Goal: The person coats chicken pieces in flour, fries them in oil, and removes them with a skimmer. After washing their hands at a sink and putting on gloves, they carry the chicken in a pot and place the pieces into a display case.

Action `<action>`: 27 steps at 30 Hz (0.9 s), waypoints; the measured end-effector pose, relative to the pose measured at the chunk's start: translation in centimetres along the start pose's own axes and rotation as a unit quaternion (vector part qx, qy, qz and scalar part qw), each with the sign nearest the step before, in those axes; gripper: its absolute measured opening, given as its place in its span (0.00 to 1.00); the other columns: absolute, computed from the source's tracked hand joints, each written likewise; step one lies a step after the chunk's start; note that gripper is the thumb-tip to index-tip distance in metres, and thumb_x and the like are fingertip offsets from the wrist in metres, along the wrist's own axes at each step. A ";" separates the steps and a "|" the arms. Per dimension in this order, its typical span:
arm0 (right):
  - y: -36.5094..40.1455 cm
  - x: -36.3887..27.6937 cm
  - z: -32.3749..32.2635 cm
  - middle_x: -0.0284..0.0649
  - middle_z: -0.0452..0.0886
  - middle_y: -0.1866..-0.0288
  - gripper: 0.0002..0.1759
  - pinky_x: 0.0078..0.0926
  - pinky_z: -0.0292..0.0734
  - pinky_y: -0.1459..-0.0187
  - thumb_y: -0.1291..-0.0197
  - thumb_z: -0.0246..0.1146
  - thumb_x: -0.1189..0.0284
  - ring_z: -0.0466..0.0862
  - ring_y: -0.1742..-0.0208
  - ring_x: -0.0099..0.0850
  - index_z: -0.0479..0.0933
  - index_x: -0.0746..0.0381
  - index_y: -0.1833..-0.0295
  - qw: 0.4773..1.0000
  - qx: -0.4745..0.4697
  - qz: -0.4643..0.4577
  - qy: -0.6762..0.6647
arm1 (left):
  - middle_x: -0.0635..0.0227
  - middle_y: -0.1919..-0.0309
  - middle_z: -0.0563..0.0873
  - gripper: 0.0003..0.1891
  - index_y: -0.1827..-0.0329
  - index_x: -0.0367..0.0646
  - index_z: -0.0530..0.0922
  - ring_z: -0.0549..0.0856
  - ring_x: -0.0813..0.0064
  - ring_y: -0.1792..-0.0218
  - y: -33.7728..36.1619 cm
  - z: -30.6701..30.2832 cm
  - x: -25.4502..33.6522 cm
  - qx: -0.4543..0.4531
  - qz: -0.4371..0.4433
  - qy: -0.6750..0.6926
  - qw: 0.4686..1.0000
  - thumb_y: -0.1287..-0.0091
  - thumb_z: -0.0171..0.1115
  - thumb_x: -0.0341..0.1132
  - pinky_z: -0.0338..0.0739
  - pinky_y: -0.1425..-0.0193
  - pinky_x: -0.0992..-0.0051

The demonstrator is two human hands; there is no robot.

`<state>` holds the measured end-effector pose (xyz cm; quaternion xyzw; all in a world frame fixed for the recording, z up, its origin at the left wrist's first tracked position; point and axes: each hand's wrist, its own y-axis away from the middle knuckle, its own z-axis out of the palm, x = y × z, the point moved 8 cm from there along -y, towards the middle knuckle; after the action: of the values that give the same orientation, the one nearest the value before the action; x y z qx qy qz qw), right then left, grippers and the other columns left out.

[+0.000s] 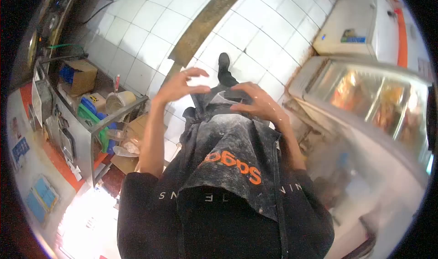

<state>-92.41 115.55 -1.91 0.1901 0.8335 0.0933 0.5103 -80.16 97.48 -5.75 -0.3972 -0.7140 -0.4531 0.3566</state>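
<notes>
Head view, looking straight down the person's own front: both hands are raised side by side ahead of the chest, over a dark apron (232, 145) dusted white and printed with orange letters. The left hand (179, 86) is lifted clear, its fingers spread and curled and gripping nothing. The right hand (261, 104), floury, hovers at the apron's far edge. Its fingertips lie over a pale fold there, and whether they pinch the cloth or only rest above it cannot be told. The apron hangs beneath and between the hands, over a black sweatshirt (219, 227).

Beyond the hands a black shoe (223, 62) stands on the white tiled floor (264, 35), with a brown strip (205, 24) running away from it. Off to the left of the left hand is a metal rack (91, 126) that carries a cardboard box (82, 74), a white tub (119, 99) and a green crate (93, 117). Paper and cardboard scraps lie at the foot of the rack. To the right of the right hand a glass display case (365, 99) stands close by, and a white chest freezer (356, 21) stands farther out.

The apron and arms hide the legs and the floor directly under the hands. The goods behind the case's glass are a blur of orange. The lower left corner is washed out by glare, and the lens bends and crops everything at the rim.
</notes>
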 end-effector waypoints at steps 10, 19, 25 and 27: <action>-26.9 -6.9 -11.9 0.40 0.82 0.66 0.16 0.25 0.75 0.59 0.33 0.60 0.64 0.80 0.62 0.24 0.76 0.70 0.58 0.980 -0.027 -0.084 -0.180 | 0.66 0.53 0.83 0.21 0.42 0.37 0.76 0.80 0.78 0.51 -12.4 -11.2 1.7 0.065 -0.063 0.343 0.935 0.33 0.65 0.41 0.73 0.46 0.74; -45.6 -15.6 -18.5 0.34 0.83 0.64 0.15 0.22 0.73 0.53 0.32 0.61 0.64 0.78 0.60 0.22 0.79 0.68 0.58 0.989 -0.099 -0.062 -0.086 | 0.74 0.65 0.83 0.09 0.66 0.43 0.74 0.75 0.86 0.68 -20.9 -31.3 1.1 0.253 0.053 0.323 0.910 0.36 0.68 0.34 0.70 0.62 0.82; -55.5 -21.5 -22.7 0.41 0.83 0.69 0.15 0.31 0.74 0.60 0.39 0.64 0.62 0.80 0.65 0.30 0.80 0.65 0.60 0.992 0.028 -0.037 0.120 | 0.65 0.51 0.80 0.15 0.56 0.44 0.72 0.78 0.77 0.56 -24.4 -43.2 0.4 0.265 0.114 0.336 0.896 0.38 0.70 0.36 0.71 0.51 0.77; -58.4 -22.5 -24.3 0.39 0.84 0.69 0.16 0.27 0.74 0.60 0.38 0.64 0.63 0.79 0.66 0.27 0.81 0.67 0.60 0.988 0.045 -0.061 0.135 | 0.60 0.43 0.77 0.23 0.47 0.41 0.71 0.76 0.64 0.42 -24.5 -47.8 0.1 0.370 0.062 0.142 0.916 0.39 0.70 0.41 0.70 0.40 0.66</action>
<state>-117.75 54.09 7.24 0.1476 0.9081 0.0490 0.3888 -94.93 46.33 1.47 -0.2116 -0.7463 -0.1852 0.6033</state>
